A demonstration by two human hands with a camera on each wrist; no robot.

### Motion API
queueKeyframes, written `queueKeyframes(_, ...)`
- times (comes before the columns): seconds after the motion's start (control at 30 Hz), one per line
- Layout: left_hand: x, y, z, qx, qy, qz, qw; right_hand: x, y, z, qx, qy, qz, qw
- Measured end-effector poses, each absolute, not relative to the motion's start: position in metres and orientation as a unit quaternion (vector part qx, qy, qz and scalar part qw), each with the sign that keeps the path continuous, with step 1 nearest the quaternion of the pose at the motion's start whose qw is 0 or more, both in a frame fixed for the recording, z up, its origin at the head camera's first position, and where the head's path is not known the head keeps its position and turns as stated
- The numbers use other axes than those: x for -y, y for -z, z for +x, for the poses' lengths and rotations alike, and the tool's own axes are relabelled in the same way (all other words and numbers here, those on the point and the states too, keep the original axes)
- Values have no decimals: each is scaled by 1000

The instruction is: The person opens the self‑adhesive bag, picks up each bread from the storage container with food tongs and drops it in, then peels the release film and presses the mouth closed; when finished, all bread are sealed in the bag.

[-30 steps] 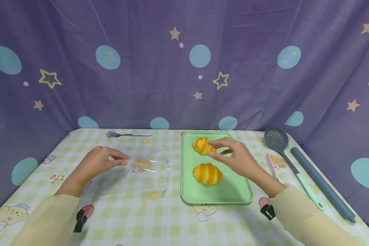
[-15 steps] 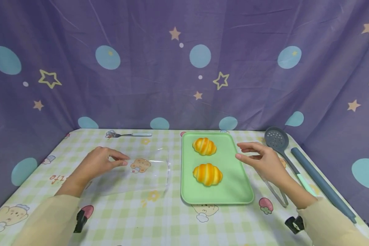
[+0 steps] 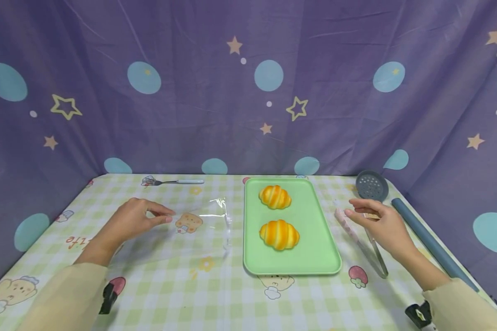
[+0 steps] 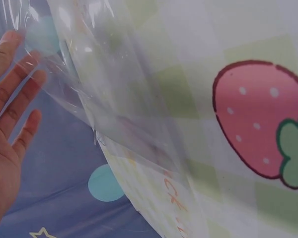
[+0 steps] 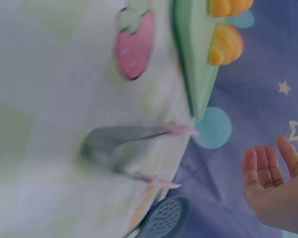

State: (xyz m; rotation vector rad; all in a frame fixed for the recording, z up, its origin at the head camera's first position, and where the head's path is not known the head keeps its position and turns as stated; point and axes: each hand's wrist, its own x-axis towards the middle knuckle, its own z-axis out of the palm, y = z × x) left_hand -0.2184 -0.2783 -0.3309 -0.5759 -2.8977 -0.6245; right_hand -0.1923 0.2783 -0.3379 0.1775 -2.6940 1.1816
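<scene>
My left hand (image 3: 136, 218) pinches the edge of a clear plastic bag (image 3: 219, 230) between thumb and fingertips. In the left wrist view the see-through film (image 4: 104, 104) stretches from the fingers (image 4: 22, 74) over the cloth. On the right, my right hand (image 3: 383, 225) hovers above metal tongs (image 3: 381, 266) with pink tips, its fingers relaxed and holding nothing. The right wrist view has the tongs (image 5: 114, 144) on the cloth, apart from the hand (image 5: 275, 186). Two croissants, one rear (image 3: 275, 197) and one front (image 3: 279, 234), lie on a green tray (image 3: 314, 257).
A fork (image 3: 178, 182) lies at the back left. Beyond the right hand are a grey slotted skimmer (image 3: 372, 185), its handle hidden by the hand and arm, and a grey-blue rod (image 3: 432, 243). A checked cloth (image 3: 170, 299) covers the table, with a purple curtain (image 3: 170, 138) behind.
My right hand has moved from beside the rear croissant, off the tray, to above the tongs. The left hand keeps its place on the bag. Both croissants stay on the tray.
</scene>
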Motion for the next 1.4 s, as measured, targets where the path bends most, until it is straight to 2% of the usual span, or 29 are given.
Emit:
queueKeyframes(0.4,279,331,-218,960,202,-186,62,-304,360,-195,933,-354,-16,63)
queueKeyframes(0.63,278,331,-218,959,200,-189,64,-313,372,-202,948,-314,-50,16)
queueKeyframes(1.4,279,331,-218,960,198,-186,62,-303,371,-209,969,-231,-58,-65)
